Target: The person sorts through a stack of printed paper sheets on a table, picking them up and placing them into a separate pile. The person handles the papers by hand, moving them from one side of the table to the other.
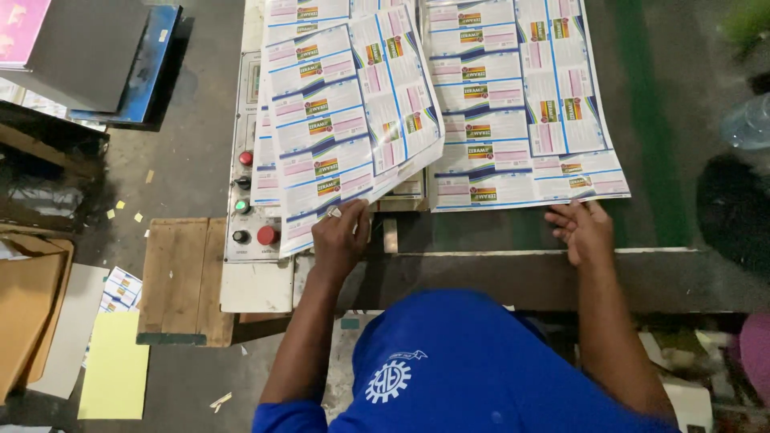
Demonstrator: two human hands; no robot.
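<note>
**Printed sheets at the machine surface: handling and holdings**

Item 1. Left hand (pixel 340 237): closed around the near edge of a lifted printed sheet (pixel 353 112), fingers curled under, thumb on top. The sheet lies skewed, its left side hanging over the control panel (pixel 250 160) with its red, green and black buttons.

Item 2. Right hand (pixel 582 228): fingers spread fairly wide and flat, fingertips touching the near edge of the sheet stack (pixel 513 104), gripping nothing. The stack lies on the surface (pixel 481 232), to the right of the lifted sheet and partly under it.

Handling note. As I judge it, the step in hand is separating one sheet from the rest. I would keep the right hand pressing the stack so lower sheets do not drag, hold the lifted sheet near its corner without creasing it, and keep its overhanging edge off the buttons.

Item 3. Containers. A cardboard box (pixel 28 313) sits on the floor at far left; I cannot tell what is in it. Beside it lie a yellow sheet (pixel 116 365) and a few small printed cuttings (pixel 120 290). A wooden platform (pixel 180 277) stands just left of the machine, bearing nothing I can make out. A clear plastic bottle (pixel 747 122) shows at the right edge, too blurred to judge its contents.
</note>
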